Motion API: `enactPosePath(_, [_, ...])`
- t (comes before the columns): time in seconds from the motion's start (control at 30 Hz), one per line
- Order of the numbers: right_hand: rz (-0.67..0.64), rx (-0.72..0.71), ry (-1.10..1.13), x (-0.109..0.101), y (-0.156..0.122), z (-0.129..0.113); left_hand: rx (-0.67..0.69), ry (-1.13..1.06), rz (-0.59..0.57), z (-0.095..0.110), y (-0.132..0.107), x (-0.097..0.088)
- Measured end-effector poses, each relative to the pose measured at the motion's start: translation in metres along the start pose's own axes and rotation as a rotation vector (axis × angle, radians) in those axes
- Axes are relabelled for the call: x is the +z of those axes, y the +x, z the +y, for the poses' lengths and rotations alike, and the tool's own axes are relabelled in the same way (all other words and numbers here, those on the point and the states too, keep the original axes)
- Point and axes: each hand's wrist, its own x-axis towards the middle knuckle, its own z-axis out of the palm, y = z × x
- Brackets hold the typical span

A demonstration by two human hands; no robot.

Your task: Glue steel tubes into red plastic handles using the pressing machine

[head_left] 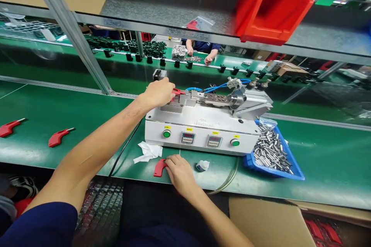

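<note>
My left hand (160, 92) is closed at the left end of the silver bench machine (199, 119), its fingers around a red handle (177, 92) that lies in the fixture; part of the handle is hidden by the fingers. Below, on the green bench, my right hand (181, 171) has its fingers closed over the front of another red pistol-shaped handle (159, 168), with a thin metal rod tip showing past the fingertips. Two more such handles with metal rods, one red handle (58, 137) and one farther red handle (10, 127), lie to the left.
A white tissue (148, 151) and a small white bottle (202, 166) lie before the machine. Right of it stands a blue bin (285, 162) of metal cylinders. A red bin (274, 11) sits on the overhead shelf (174, 4). Across the bench, a co-worker's hands (208, 60) handle small parts.
</note>
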Motion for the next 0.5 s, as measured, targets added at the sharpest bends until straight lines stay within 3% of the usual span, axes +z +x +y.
enactPosePath(0.13, [0.128, -0.054, 0.193, -0.028, -0.014, -0.014, 0.001, 0.084, 0.020, 0.006, -0.006, 0.012])
enactPosePath(0.27, [0.310, -0.155, 0.421, -0.089, -0.030, -0.016, 0.062, -0.023, 0.219, -0.010, -0.025, 0.031])
enactPosePath(0.33, [0.476, -0.090, 0.336, -0.120, -0.038, 0.006, 0.154, -0.098, 0.374, -0.019, -0.046, 0.043])
enactPosePath(0.43, [0.732, 0.189, 0.012, -0.145, -0.048, 0.062, 0.306, -0.175, 0.633, -0.020, -0.087, 0.065])
enactPosePath(0.5, [0.734, 0.336, -0.069, -0.148, -0.053, 0.100, 0.376, -0.227, 0.636, -0.014, -0.113, 0.083])
